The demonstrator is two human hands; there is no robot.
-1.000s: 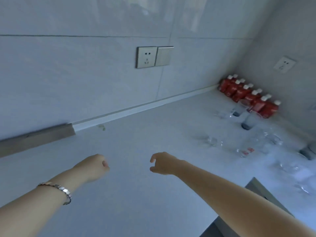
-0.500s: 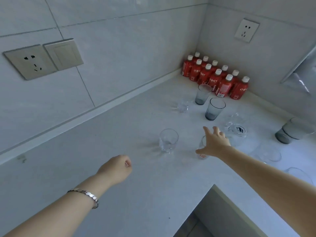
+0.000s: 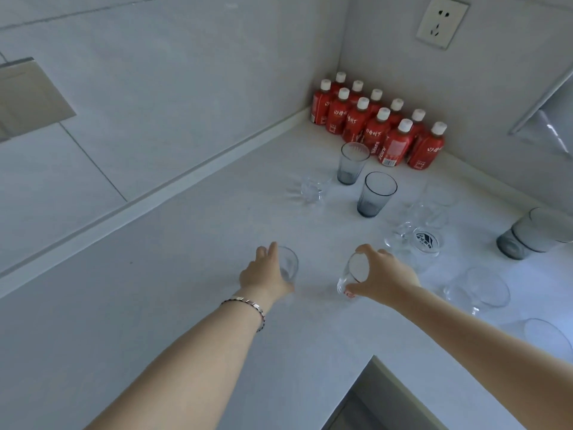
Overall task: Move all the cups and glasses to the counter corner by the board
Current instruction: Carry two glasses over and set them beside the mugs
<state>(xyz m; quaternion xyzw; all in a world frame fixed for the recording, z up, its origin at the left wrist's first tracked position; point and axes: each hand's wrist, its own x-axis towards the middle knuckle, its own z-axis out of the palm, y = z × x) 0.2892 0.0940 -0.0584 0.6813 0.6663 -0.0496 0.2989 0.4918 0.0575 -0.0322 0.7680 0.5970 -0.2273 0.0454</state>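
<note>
Now left hand (image 3: 263,274) wraps small clear glass (image 3: 287,264), mid frame, on white counter (image 3: 173,305). Right hand (image 3: 383,277) grips clear glass with red print (image 3: 353,276) beside it. Two tall grey glasses (image 3: 375,193) stand higher up, near red bottles (image 3: 376,125).

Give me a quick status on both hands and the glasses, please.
Left hand closing on clear glass. Right hand gripping red-print glass. Both glasses on counter. Path clear.
</note>
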